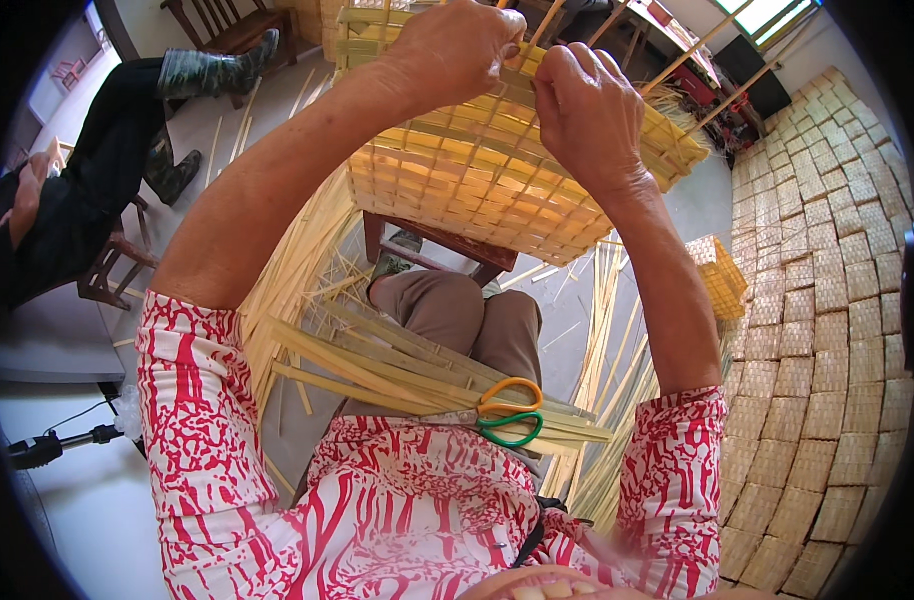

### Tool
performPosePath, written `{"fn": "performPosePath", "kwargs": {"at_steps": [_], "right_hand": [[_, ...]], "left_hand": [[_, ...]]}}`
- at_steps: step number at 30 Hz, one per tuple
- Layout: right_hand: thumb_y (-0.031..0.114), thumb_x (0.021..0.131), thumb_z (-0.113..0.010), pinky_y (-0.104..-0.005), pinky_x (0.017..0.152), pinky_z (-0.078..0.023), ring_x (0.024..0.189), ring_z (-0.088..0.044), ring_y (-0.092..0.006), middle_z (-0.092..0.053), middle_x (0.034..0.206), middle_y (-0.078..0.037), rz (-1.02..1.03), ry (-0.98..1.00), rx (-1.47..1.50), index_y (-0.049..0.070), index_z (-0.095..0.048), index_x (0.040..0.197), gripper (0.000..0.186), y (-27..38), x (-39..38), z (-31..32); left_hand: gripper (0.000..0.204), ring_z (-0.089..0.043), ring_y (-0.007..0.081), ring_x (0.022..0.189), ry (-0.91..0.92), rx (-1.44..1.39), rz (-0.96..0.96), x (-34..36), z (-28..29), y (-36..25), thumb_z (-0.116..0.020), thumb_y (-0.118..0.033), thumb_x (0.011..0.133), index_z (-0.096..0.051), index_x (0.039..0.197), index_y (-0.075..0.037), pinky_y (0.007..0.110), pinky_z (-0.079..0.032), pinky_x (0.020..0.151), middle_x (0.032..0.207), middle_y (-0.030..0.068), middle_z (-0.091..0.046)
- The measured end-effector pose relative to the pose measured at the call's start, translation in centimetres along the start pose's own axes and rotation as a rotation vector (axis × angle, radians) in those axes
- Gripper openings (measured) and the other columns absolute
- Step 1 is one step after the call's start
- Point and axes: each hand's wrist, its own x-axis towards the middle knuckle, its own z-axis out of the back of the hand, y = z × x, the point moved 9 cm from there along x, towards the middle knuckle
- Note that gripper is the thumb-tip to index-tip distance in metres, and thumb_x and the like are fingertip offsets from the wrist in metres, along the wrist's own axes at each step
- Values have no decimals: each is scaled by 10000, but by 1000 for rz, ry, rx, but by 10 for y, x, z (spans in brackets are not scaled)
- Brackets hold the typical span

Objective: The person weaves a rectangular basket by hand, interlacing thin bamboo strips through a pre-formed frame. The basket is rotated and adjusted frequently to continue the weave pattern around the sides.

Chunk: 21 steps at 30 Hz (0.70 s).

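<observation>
In front of me a partly woven bamboo basket rests tilted on a dark red wooden stool. Long upright strips stick up out of its far edge. My left hand is closed in a pinch at the upper weave, on a bamboo strip. Just to its right my right hand curls its fingers against the same woven edge, also pinching a strip; the fingertips are partly hidden. Across my lap lie loose bamboo strips and scissors with one orange and one green handle loop.
More bamboo strips litter the floor on both sides. A smaller woven basket stands at right, before rows of stacked woven pieces. At left another person in boots sits on a chair. A black stand arm juts in lower left.
</observation>
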Motion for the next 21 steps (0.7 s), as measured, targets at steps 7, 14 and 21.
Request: {"fn": "performPosePath", "kwargs": {"at_steps": [7, 14, 21], "right_hand": [[31, 728, -739, -425, 729, -567, 912, -664, -276, -619, 918, -54, 24, 79, -83, 93, -592, 917, 248, 6, 1, -3], [57, 714, -767, -399, 708, -567, 891, -668, -254, -603, 904, -34, 23, -13, -129, 122, -617, 931, 272, 9, 1, -9], [312, 860, -815, -382, 707, -574, 838, -730, -269, -697, 1129, -96, -206, -1, 240, 81, -637, 1196, 445, -28, -3, 40]], "left_hand": [[111, -675, 389, 730, 2, -33, -12, -2, 0, -5, -617, -134, 985, -654, 980, -30, 482, -509, 663, 792, 193, -682], [114, -664, 373, 701, -60, 20, -82, -2, 5, -7, -617, -146, 986, -660, 971, -42, 464, -501, 648, 776, 188, -674], [71, -689, 375, 696, -16, -45, -21, 3, 9, -4, -615, -59, 886, -657, 916, -10, 479, -532, 648, 746, 213, -684]]}}
